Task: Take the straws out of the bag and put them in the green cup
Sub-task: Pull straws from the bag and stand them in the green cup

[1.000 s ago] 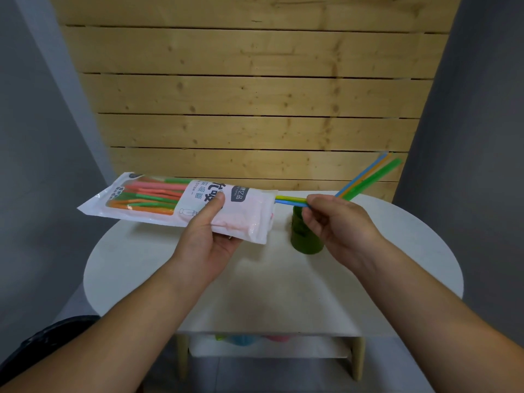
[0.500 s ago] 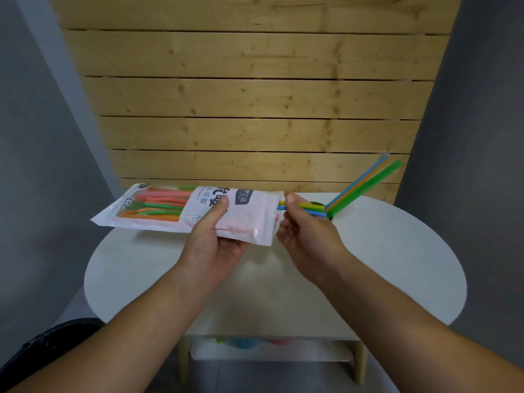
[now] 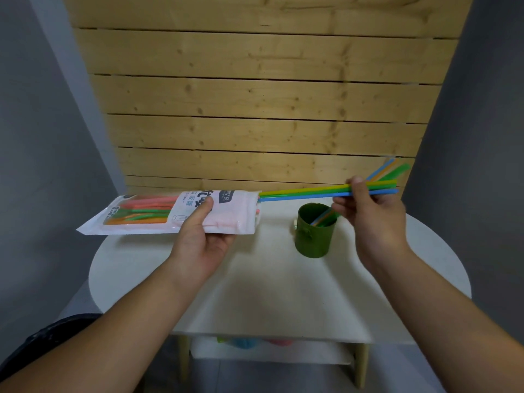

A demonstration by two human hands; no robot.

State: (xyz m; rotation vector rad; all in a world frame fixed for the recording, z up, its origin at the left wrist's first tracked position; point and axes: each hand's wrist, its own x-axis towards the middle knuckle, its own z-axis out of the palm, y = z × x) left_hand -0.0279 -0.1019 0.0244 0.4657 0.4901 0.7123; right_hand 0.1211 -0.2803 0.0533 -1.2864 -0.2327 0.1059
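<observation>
Left of the green cup (image 3: 314, 232) — near the back edge of the table (image 3: 255, 296) — the left hand (image 3: 200, 234) grips the bag (image 3: 136, 215); the right hand (image 3: 368, 214), above the cup's right rim, pinches straws (image 3: 306, 193) reaching from the bag's mouth. From the cup, leaning straws (image 3: 395, 172) jut rightward — plank wall (image 3: 255, 109) behind.

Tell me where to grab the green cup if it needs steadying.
Wrap its lower wall from the near left. The cup stands upright, with straws leaning out over its far right rim, so the top and that side are blocked. The left lug looks too small to hook.
</observation>
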